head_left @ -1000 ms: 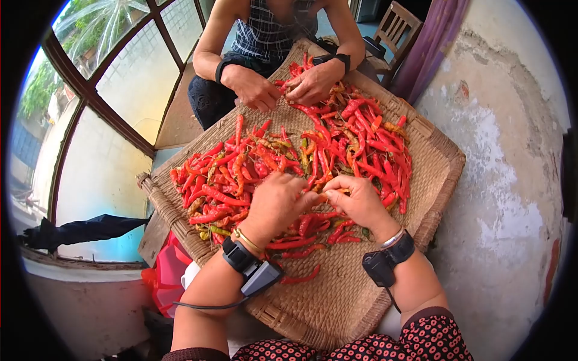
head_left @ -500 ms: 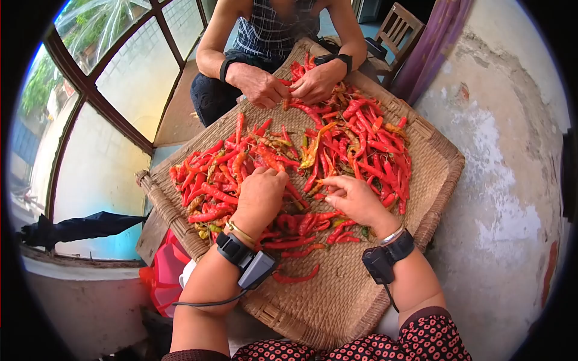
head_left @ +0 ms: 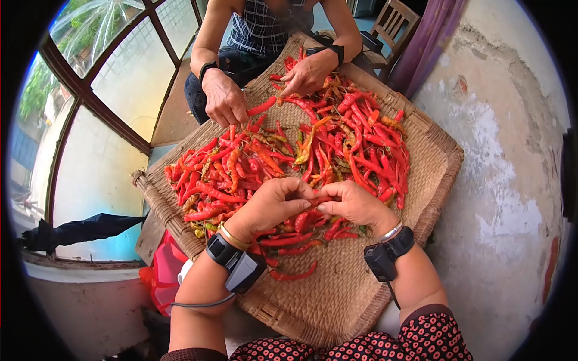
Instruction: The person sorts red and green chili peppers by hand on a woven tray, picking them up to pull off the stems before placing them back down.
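Left hand (head_left: pixel 271 207) and right hand (head_left: pixel 356 204): fingers pinched together on one chilli (head_left: pixel 318 200); judged light, thin-skinned, easily torn; hold near stem; tray (head_left: pixel 337 289) beneath.

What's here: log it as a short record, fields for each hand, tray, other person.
Left hand: closed on a red chili
Right hand: pinching the same chili, fingertips meeting the left
Tray: woven, spread with red chilies
Other person: one hand holds a single chili, other hand touches the pile
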{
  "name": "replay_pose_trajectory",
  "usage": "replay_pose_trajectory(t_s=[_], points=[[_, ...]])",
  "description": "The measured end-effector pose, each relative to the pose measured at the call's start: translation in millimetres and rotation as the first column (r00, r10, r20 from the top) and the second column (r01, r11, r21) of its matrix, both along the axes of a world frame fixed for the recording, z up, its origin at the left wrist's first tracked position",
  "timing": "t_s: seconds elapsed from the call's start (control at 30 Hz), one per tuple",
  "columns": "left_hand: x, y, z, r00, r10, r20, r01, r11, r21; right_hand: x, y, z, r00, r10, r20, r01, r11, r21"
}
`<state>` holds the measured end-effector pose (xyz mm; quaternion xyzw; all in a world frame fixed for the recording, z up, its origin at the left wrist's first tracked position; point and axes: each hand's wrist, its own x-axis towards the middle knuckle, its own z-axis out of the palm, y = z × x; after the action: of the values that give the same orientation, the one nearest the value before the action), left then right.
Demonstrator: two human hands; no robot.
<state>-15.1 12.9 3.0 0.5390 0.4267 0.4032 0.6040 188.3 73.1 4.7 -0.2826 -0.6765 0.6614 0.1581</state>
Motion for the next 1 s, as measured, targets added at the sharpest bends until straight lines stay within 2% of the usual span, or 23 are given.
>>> replay_pose_trajectory(t_s=[0.07, 0.1, 0.13, 0.17, 0.2, 0.23, 0.27, 0.33, 0.37, 0.4, 0.43, 0.47, 0.5, 0.53, 0.6, 0.63, 0.67, 0.73, 0.87, 0.93, 1.0], points=[[1.6, -0.2, 0.9, 0.974, 0.158, -0.162, -0.148, 0.986, 0.074, 4.1, 1.1, 15.8, 0.956, 0.030, 0.291, 0.005, 0.993, -0.117], [1.3, -2.6, 6.1, 0.922, 0.219, -0.318, -0.184, 0.973, 0.138, 4.8, 2.1, 18.8, 0.929, 0.016, 0.369, -0.017, 1.000, -0.001], [0.3, -3.8, 5.3, 0.922, 0.220, -0.318, -0.185, 0.973, 0.136, 7.4, 6.4, 15.1, 0.929, 0.018, 0.370, -0.019, 1.000, -0.003], [-1.0, -4.7, 4.0, 0.771, 0.232, -0.593, -0.085, 0.960, 0.265, 11.0, 12.7, 7.3, 0.955, -0.076, 0.288, 0.079, 0.997, 0.003], [-1.6, -5.6, 2.6, 0.538, 0.270, -0.798, 0.053, 0.935, 0.351, 11.0, 16.5, 4.1, 0.964, -0.173, 0.204, 0.176, 0.984, 0.001], [0.2, -7.2, 0.7, 0.539, 0.268, -0.798, 0.052, 0.935, 0.350, 10.0, 17.6, 2.6, 0.951, -0.305, -0.052, 0.299, 0.949, -0.097], [4.1, -9.1, -1.4, 0.500, 0.225, -0.836, 0.106, 0.942, 0.317, 10.0, 15.4, 3.8, 0.951, -0.304, -0.051, 0.298, 0.949, -0.099], [12.3, -12.5, -6.0, 0.456, 0.178, -0.872, 0.161, 0.947, 0.277, 3.1, 5.9, 20.1, 0.844, -0.518, -0.142, 0.507, 0.855, -0.108], [16.8, -14.1, -8.7, 0.415, 0.168, -0.894, 0.212, 0.938, 0.275, 3.1, 6.4, 11.9, 0.832, -0.550, -0.069, 0.551, 0.834, -0.003], [21.2, -15.5, -10.9, 0.373, 0.161, -0.914, 0.262, 0.926, 0.270, 3.6, 8.0, 2.7, 0.831, -0.552, -0.067, 0.553, 0.833, -0.006], [25.1, -16.4, -12.3, 0.325, 0.142, -0.935, 0.275, 0.932, 0.237, 4.3, 10.3, -5.7, 0.874, -0.486, 0.026, 0.461, 0.844, 0.274], [26.1, -16.5, -13.8, 0.328, 0.141, -0.934, 0.273, 0.932, 0.237, 5.0, 11.4, -10.2, 0.889, -0.436, 0.138, 0.308, 0.795, 0.523], [26.8, -16.6, -15.4, 0.313, 0.147, -0.938, 0.303, 0.921, 0.245, 2.6, 8.9, -0.3, 0.911, -0.323, 0.255, 0.223, 0.908, 0.354], [27.0, -16.9, -16.6, 0.297, 0.154, -0.942, 0.332, 0.909, 0.253, 3.0, 8.2, -4.6, 0.912, -0.320, 0.258, 0.219, 0.909, 0.354], [26.3, -16.8, -18.3, 0.309, 0.139, -0.941, 0.331, 0.911, 0.244, 3.8, 4.3, -15.9, 0.951, -0.076, 0.300, -0.114, 0.816, 0.567], [25.9, -16.1, -18.8, 0.318, 0.125, -0.940, 0.336, 0.912, 0.235, 2.4, 1.5, -14.3, 0.925, -0.047, 0.377, -0.218, 0.747, 0.628], [25.1, -15.5, -16.6, 0.320, 0.124, -0.939, 0.334, 0.913, 0.235, 1.5, -1.2, -15.6, 0.924, -0.045, 0.379, -0.221, 0.748, 0.626], [23.2, -13.7, -9.7, 0.358, 0.053, -0.932, 0.297, 0.940, 0.167, 1.5, -6.5, -19.1, 0.887, -0.109, 0.449, -0.290, 0.624, 0.725], [17.4, -11.0, -8.1, 0.409, 0.028, -0.912, 0.289, 0.944, 0.158, 0.1, -12.7, -26.0, 0.870, -0.129, 0.475, -0.322, 0.581, 0.747], [15.0, -10.6, -5.1, 0.494, -0.006, -0.869, 0.229, 0.966, 0.123, -0.7, -15.0, -29.1, 0.869, -0.183, 0.460, -0.314, 0.517, 0.797], [13.9, -11.7, -5.2, 0.500, 0.035, -0.865, 0.184, 0.972, 0.146, 1.2, -12.1, -29.9, 0.881, -0.159, 0.446, -0.292, 0.560, 0.775]])
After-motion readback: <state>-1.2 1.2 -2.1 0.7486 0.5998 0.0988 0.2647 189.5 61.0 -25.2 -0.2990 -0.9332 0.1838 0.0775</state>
